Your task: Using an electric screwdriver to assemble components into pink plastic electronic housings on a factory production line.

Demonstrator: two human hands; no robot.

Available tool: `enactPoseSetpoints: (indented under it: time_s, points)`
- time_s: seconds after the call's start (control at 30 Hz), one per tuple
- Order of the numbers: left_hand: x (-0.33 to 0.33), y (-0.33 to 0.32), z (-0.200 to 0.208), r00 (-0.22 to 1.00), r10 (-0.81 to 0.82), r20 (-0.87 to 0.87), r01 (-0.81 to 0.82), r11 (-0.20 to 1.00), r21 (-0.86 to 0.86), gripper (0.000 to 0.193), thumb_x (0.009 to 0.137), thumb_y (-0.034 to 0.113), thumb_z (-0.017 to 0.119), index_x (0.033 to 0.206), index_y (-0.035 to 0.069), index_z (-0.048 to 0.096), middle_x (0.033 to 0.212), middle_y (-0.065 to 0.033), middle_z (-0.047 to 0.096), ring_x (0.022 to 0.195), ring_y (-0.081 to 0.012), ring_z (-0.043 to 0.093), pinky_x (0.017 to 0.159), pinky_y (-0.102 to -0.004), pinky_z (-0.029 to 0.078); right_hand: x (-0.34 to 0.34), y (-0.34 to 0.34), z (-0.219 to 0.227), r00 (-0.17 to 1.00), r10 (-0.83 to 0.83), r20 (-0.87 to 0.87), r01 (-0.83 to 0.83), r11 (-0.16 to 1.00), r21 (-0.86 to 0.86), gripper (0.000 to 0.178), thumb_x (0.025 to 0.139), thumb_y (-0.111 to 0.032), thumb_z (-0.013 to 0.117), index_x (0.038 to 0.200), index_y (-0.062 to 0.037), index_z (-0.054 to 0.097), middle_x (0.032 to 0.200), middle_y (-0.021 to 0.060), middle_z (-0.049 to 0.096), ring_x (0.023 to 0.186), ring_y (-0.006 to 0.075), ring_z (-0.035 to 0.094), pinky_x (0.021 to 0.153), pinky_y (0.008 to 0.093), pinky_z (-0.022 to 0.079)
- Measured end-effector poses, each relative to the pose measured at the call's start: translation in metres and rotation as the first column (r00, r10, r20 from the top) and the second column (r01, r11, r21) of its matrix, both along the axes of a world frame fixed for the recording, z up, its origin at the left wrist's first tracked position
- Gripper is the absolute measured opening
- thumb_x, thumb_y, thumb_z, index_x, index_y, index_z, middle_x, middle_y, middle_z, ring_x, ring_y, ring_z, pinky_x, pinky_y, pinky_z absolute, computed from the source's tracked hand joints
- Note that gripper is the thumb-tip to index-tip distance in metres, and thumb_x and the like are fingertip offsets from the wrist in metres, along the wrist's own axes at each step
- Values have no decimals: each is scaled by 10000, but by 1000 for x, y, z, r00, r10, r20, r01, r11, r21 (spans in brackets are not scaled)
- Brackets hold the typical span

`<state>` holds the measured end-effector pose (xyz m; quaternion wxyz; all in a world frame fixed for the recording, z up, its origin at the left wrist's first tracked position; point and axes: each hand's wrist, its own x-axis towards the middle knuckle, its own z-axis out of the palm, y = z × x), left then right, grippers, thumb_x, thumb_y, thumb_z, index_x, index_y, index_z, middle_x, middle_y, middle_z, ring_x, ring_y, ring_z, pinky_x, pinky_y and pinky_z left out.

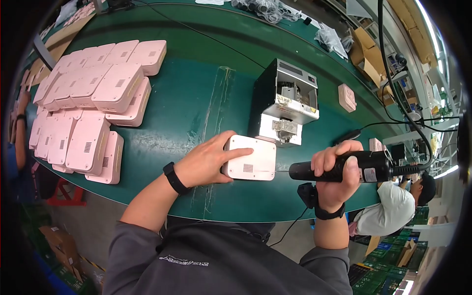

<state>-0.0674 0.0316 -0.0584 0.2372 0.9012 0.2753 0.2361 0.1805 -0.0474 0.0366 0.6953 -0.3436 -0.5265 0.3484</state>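
Observation:
My left hand (pixel 209 160) presses down on a white rounded plastic case (pixel 253 158) lying flat on the green table (pixel 191 93), fingers spread over its left part. My right hand (pixel 337 174) grips a black electric screwdriver (pixel 361 167), held level with its thin bit touching the case's right edge. A cable runs from the screwdriver's rear up and to the right.
A black and silver screw feeder box (pixel 287 101) stands just behind the case. Stacks of several pale pink cases (pixel 91 103) fill the table's left part. One more case (pixel 346 97) lies at the right. Another person (pixel 393 206) sits beyond the table's right end.

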Motion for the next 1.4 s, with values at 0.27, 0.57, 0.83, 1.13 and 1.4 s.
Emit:
enactPoseSetpoints:
  time_s: [0.27,0.57,0.83,1.13,1.4]
  points:
    - [6,0,1,1000,12,-7,-12,1000,-9,797,615,135,851,1339,276,548,1328,-129,445,1130,-334,565,887,-402,541,1,-6,-23,999,1,37,0,1000,-31,320,902,-347,578,980,-68,443,657,51,485,506,163,468,540,334,428]
    - [6,5,5,1000,16,-22,-16,1000,-14,821,584,115,865,1329,248,545,1301,-140,445,1150,-335,551,922,-398,530,0,0,-31,999,45,-11,-45,999,5,321,899,-346,592,959,-71,438,648,56,482,505,165,468,527,335,425]
    - [3,-2,3,1000,17,-18,-17,1000,-2,813,600,137,860,1339,259,545,1320,-142,440,1150,-338,555,917,-401,532,-2,17,-7,1000,-2,21,3,999,-54,266,922,-294,557,988,-56,458,647,58,476,502,165,456,529,335,428]
    - [-4,-7,-2,1000,12,-24,-12,1000,-28,828,596,154,866,1349,251,536,1331,-158,428,1168,-339,547,943,-395,520,-1,61,11,987,-158,36,153,982,106,206,951,-249,492,990,-47,472,651,58,471,511,164,456,531,339,424]
    - [-6,-6,-6,1000,18,10,-18,999,26,811,612,158,858,1350,274,543,1334,-168,443,1146,-361,557,921,-409,525,-23,6,5,997,75,-9,-74,997,33,299,936,-337,539,991,-56,456,659,60,499,503,167,480,530,341,433]
